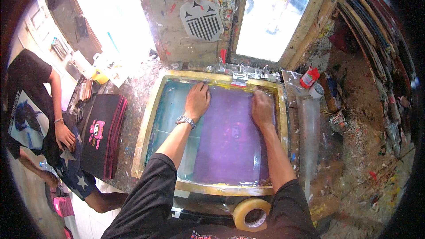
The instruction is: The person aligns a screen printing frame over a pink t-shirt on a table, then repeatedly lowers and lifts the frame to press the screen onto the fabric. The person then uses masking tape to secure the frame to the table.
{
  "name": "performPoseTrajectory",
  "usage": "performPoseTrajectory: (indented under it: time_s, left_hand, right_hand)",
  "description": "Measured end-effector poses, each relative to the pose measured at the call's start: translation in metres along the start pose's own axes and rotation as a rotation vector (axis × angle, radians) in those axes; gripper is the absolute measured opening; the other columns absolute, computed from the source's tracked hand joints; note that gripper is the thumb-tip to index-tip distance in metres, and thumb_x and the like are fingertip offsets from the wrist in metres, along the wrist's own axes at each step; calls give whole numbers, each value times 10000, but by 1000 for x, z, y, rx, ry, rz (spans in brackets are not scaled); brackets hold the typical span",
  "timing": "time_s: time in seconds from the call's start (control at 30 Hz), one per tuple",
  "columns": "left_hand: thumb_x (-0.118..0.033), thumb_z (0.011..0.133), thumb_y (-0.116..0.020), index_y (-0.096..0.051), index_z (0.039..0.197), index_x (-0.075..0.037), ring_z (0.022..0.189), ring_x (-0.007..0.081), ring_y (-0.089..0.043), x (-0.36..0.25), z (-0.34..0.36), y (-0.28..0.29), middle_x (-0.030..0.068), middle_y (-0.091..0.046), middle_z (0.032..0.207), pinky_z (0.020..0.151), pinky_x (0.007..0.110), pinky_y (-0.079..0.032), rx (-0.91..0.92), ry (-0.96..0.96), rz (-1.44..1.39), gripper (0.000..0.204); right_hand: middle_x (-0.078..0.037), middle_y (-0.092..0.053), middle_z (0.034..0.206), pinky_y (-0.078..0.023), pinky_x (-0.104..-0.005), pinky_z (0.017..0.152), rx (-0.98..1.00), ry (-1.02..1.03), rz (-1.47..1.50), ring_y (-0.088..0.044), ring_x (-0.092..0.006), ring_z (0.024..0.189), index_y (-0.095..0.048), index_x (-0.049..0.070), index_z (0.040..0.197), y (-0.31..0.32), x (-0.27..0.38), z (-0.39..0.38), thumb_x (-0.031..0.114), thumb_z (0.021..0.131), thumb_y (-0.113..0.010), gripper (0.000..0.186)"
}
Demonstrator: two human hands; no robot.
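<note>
A silk-screen printing frame [138, 150] with a yellowish wooden border lies in front of me. Its mesh is teal at the left and purple [226, 146] across the middle and right. My left hand [198, 101], with a metal watch at the wrist, rests by the far edge of the mesh. Its fingers are curled under, and whatever they may pinch is hidden. Near the far right corner, my right hand [262, 108] is smeared by motion, so its grip does not show. A roll of yellowish clear tape [241, 217] stands near my body, below the frame.
Metal clamps [240, 76] sit along the far border. Left lies a stack of black sheets [102, 137] with a pink print; another person [35, 119] is beside it. A red-and-white container [310, 77] stands right. Curved boards [376, 40] lean at far right.
</note>
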State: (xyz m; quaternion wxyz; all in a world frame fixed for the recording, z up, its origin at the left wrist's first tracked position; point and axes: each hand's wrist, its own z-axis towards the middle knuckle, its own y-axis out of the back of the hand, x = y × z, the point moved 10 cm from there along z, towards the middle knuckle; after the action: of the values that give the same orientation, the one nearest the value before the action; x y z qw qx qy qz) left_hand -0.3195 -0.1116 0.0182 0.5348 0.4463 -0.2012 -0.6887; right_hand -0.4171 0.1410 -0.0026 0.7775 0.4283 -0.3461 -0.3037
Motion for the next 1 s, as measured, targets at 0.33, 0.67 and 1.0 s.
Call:
performPoseTrajectory:
  time_s: [0.33, 0.67, 1.0]
  left_hand:
    - [-376, 1058, -475, -393, 1607, -50, 1582, 292, -297, 13, -25, -9, 147, -354, 1693, 1287, 565, -178, 230, 285, 220, 643]
    - [-137, 975, -654, -539, 1440, -4, 1465, 402, -458, -3, -74, 67, 240, -500, 1553, 1179, 502, -414, 38, 211, -187, 497]
    - [-414, 862, -844, -293, 1630, -19, 1467, 399, -433, -267, -338, 106, 234, -405, 1609, 1213, 517, -356, 659, -44, -799, 1024]
  right_hand:
    - [-144, -612, 1488, -321, -597, 1194, 95, -142, -304, -533, -300, 1422, -646, 46, 1400, 26, 14, -25, 454, 1079, -479, 545]
    - [-183, -721, 1081, -496, -479, 935, 305, 64, 221, -659, -389, 1044, -715, 0, 1128, 230, 94, -258, 169, 963, -692, 237]
    - [-121, -673, 1119, -257, -608, 1202, 588, 317, 33, -616, -287, 1153, -699, 36, 1200, 179, 150, -405, 575, 804, -794, 676]
